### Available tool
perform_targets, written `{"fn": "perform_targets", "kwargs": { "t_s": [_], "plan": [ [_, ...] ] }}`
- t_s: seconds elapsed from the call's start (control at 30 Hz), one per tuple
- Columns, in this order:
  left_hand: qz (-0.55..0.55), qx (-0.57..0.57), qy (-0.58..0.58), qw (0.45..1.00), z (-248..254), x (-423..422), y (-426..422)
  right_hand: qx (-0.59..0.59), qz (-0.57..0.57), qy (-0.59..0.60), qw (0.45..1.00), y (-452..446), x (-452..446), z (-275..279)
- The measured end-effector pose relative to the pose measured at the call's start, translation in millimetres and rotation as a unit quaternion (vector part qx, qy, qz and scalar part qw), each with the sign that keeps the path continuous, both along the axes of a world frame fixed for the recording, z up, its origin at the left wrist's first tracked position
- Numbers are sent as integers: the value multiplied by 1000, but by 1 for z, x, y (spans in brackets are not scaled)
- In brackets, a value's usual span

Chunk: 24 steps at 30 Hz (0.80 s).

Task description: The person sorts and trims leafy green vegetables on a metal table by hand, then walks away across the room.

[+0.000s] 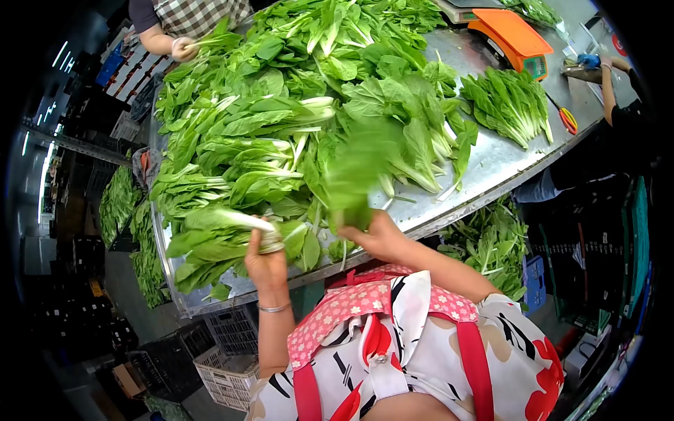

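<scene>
My left hand, with a bracelet at its wrist, is closed around the white stems of a bunch of bok choy at the near left of the metal table. My right hand grips another bok choy, whose leaves are smeared by motion. That one is raised over the table's near edge, leaves pointing away from me. Beyond both hands spreads a large pile of loose bok choy, its white stems lying in various directions.
An orange scale stands at the back right, near a separate bunch of greens and scissors. Across the table is a person in a checked apron; another person's arm shows at right. Crates stand below.
</scene>
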<state>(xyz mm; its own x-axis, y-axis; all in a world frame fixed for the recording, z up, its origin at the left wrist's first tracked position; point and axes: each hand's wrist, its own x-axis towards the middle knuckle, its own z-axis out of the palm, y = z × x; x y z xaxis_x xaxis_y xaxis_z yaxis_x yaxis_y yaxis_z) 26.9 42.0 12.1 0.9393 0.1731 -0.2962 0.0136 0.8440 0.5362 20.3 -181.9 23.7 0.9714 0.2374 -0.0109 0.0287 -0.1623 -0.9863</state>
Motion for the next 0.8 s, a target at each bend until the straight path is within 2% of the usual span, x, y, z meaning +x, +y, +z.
{"fn": "perform_targets", "kwargs": {
  "t_s": [0.03, 0.07, 0.13, 0.17, 0.2, 0.27, 0.4, 0.47, 0.5, 0.53, 0.6, 0.63, 0.67, 0.73, 0.8],
  "plan": [
    [-5, 4, -22, 1000, 5, -1, 3, -139, 42, -46, 988, -2, 5, -12],
    [-16, -5, -37, 999, 7, -2, 5, -140, 38, -47, 988, -8, 7, -17],
    [-10, -6, -26, 1000, 11, -5, 1, -276, 17, -91, 957, -19, 10, -14],
    [-10, -7, -27, 1000, 10, -6, -2, -303, -18, -38, 952, -25, 13, -9],
    [-41, -2, -29, 999, 8, -8, -5, -305, -18, -39, 951, -31, 16, -11],
    [-109, -5, -18, 994, -1, -11, -13, -415, -181, -100, 886, -41, 21, -26],
    [-197, 26, -18, 980, -1, -12, -44, -469, -196, -114, 854, -52, 28, -65],
    [-228, 62, 10, 972, 2, -10, -55, -281, -188, -25, 941, -54, 29, -64],
    [-216, 66, 12, 974, 5, -10, -62, -30, -147, 132, 980, -53, 28, -50],
    [-217, 66, 11, 974, 4, -9, -63, -30, -149, 131, 980, -52, 24, -35],
    [-238, 64, 21, 969, 1, -7, -65, 172, -126, 155, 965, -50, 12, -9],
    [-240, 63, 23, 968, -2, -7, -66, 164, -121, 134, 970, -49, 6, -3],
    [-241, 63, 20, 968, -5, -5, -67, 214, -113, 120, 963, -45, 0, 4],
    [-247, 78, 24, 966, -8, -7, -68, 167, -124, 89, 974, -45, 2, -7],
    [-242, 86, 28, 966, -6, -6, -69, 200, -120, 86, 969, -45, 1, -7]
  ]
}}
